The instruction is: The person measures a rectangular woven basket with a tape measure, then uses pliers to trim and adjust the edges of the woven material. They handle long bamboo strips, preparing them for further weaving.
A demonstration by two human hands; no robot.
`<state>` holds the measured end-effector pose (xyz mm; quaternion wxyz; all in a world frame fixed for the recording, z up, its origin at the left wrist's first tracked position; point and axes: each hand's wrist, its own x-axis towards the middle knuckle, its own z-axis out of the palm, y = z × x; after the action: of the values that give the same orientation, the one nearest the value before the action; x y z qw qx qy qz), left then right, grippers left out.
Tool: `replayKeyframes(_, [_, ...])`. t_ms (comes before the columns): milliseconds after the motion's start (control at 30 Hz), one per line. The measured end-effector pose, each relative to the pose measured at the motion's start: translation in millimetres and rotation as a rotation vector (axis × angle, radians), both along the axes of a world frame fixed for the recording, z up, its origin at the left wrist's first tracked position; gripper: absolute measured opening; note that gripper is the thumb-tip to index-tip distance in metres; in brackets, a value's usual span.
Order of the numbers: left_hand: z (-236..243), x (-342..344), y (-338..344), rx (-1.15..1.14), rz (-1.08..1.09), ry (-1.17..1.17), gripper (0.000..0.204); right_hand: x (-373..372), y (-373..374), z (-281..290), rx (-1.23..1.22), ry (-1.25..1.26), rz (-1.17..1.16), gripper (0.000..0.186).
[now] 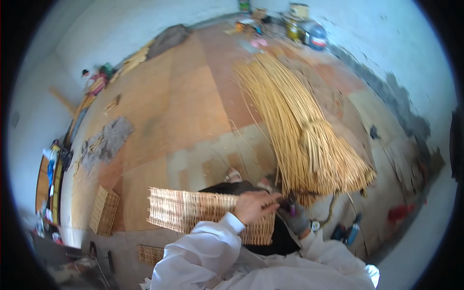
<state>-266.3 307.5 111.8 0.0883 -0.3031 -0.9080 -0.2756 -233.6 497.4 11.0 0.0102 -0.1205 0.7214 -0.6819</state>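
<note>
A long woven wicker basket [183,208] lies sideways across my lap at the lower middle of the head view. My left hand [249,208] grips its upper right edge, fingers bent over the weave. My right hand [297,218], in a grey glove, is just beside the basket's right end, closed on a small tool with a purple handle [291,208]; the tool's tip is too dark to make out. My white sleeves come up from the lower edge.
A large bundle of straw-coloured canes [285,116] stretches across the floor at the right. Smaller woven pieces [104,210] lie at the left, near grey cloth [104,140]. Jugs [316,36] stand by the back wall; bottles [353,229] are at the lower right.
</note>
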Motion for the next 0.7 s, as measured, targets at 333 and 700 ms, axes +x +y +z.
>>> replayKeyframes(333, [-13,0,-7,0.031,0.034,-0.062,0.021,9,-12,-9,0.156,0.1,0.03,0.024])
replayKeyframes(700, [3,-11,-14,0.022,-0.19,-0.093,0.021,7,-13,35,0.095,0.136,0.028,0.032])
